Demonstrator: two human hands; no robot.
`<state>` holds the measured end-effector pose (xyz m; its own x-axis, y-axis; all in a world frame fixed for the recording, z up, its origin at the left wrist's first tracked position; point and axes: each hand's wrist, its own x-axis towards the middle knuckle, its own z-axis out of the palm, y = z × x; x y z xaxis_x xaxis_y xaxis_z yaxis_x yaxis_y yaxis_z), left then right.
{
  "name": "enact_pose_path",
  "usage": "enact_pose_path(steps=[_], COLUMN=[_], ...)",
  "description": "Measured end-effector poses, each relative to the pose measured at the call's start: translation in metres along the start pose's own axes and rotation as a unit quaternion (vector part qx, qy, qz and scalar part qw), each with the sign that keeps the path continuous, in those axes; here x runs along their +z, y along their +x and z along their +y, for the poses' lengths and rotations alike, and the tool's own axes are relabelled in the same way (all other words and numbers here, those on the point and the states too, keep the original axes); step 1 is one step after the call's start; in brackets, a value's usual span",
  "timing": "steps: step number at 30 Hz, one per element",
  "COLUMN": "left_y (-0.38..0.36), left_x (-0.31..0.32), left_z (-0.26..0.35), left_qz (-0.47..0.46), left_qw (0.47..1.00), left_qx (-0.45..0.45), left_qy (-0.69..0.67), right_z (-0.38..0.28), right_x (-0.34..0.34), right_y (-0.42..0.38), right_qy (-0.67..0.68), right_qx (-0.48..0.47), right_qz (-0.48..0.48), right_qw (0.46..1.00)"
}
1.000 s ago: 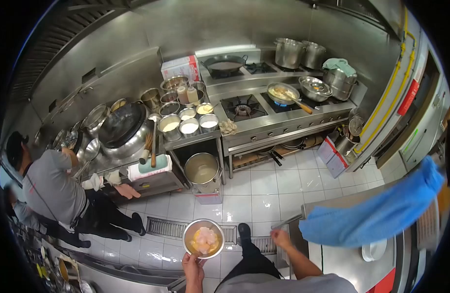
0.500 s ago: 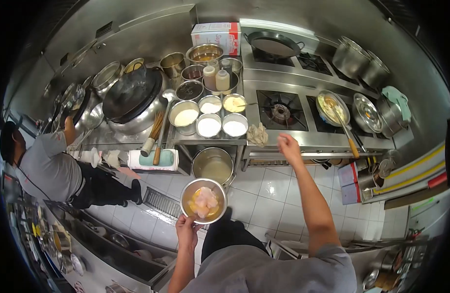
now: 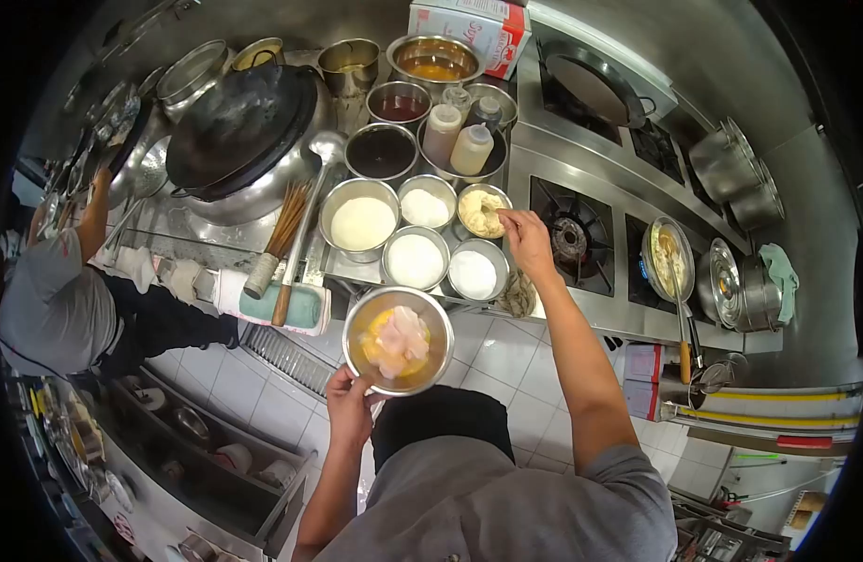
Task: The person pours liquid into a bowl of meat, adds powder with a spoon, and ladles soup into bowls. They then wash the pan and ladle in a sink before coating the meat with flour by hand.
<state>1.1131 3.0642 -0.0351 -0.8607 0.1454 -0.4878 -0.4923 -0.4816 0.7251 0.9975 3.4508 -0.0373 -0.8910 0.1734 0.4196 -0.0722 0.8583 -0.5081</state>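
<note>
My left hand (image 3: pixel 350 405) grips the rim of a steel bowl (image 3: pixel 439 330), thumb over the edge. In the bowl lie pale raw meat pieces (image 3: pixel 399 339) in yellow liquid that looks like beaten egg. My right hand (image 3: pixel 528 242) reaches to a small steel container of pale yellow powder (image 3: pixel 481 212). Its fingers are closed at the container's right edge, where the handle of a spoon stuck out earlier; the fingers now hide most of that handle. Beside it stand containers of white powder (image 3: pixel 416 260) and a larger container of cream-coloured contents (image 3: pixel 363 223).
Squeeze bottles (image 3: pixel 471 150) stand behind the powders, near pots of dark liquid (image 3: pixel 382 152). A large black wok (image 3: pixel 239 131) is at left, gas burners (image 3: pixel 570 240) and a pan (image 3: pixel 669 260) at right. A co-worker (image 3: pixel 52 304) stands at far left.
My right hand has moved left and forward from beside the stove to the yellow powder. I have come closer to the counter, the bowl still in my left hand.
</note>
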Motion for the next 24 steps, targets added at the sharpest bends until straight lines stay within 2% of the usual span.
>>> enact_pose_path(steps=[4,7,13,16,24], left_y=[0.02,0.031,0.044,0.05,0.063], left_x=[0.015,0.024,0.047,0.05,0.067], left_z=[0.016,0.022,0.03,0.029,0.034], left_qz=[0.008,0.001,0.014,0.01,0.033], left_qw=[1.0,0.999,0.999,0.998,0.997], left_qx=[0.018,0.033,0.038,0.046,0.06], left_qy=[0.015,0.01,0.026,0.028,0.043], right_z=[-0.007,0.008,0.027,0.032,0.042], right_x=[-0.016,-0.008,0.011,0.011,-0.008], right_y=[-0.001,-0.001,-0.001,-0.002,-0.008], right_qy=[-0.01,0.035,0.102,0.18,0.224], right_qx=[0.066,0.143,0.191,0.269,0.291], right_qz=[0.038,0.048,0.041,0.052,0.077], right_qw=[0.997,0.988,0.975,0.945,0.927])
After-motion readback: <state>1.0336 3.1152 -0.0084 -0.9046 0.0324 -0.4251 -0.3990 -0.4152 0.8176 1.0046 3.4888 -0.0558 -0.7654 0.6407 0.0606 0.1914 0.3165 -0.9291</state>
